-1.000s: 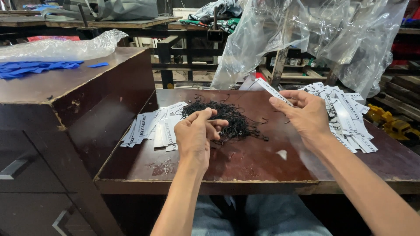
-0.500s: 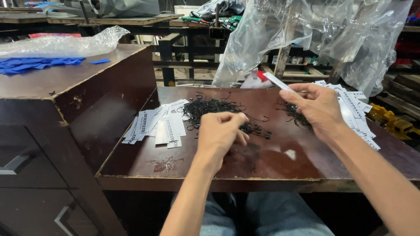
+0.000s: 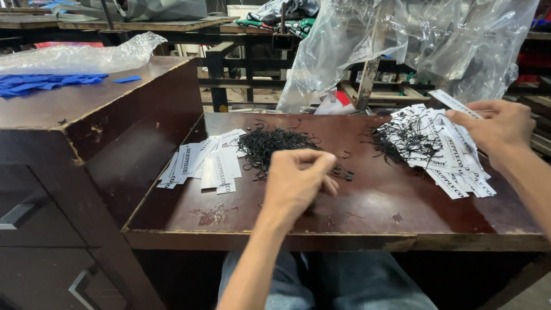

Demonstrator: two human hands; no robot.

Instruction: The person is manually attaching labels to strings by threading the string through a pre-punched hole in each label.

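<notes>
- Brown table [image 3: 367, 212]: landmark, all else sits on it.
- Strung tags heap [image 3: 447, 155], table's right end.
- Black string pile [image 3: 270, 143], table centre-back.
- Plain tags [image 3: 201, 166], left of strings.
- Left hand [image 3: 298, 181]: curled, fingertips pinched just beside string pile; can't tell what's held.
- Right hand [image 3: 499, 126]: over right heap, gripping one white tag [image 3: 453, 103].
</notes>
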